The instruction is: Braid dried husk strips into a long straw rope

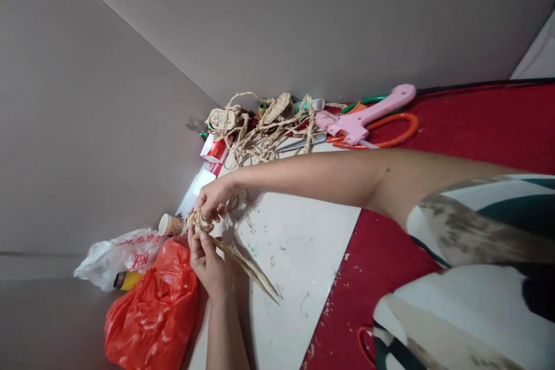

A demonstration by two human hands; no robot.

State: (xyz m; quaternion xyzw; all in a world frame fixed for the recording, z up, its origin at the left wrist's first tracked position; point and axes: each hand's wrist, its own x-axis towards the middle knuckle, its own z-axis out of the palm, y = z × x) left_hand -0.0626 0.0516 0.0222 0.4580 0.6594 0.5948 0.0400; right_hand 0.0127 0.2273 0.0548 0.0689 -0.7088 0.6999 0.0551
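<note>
My right hand (217, 193), on the upper arm in the picture, has its fingers bent and pinched around a small woven straw piece (198, 219). Below it, my left hand (208, 260) grips the same piece between thumb and fingers. Two long loose straw strands (247, 266) trail from it over the white board. Fingers partly cover the woven part, so its shape is hard to make out. Beside my right wrist lies a tangle of braided straw cord (269, 133), part of it passing behind the forearm.
A pink glue gun (368, 118) rests over orange-handled scissors (405, 127). A paper cup (170, 225), a red plastic bag (151, 312) and a white plastic bag (117, 251) are near the grey wall. Straw scraps dot the white board (303, 231) and red cloth (368, 254).
</note>
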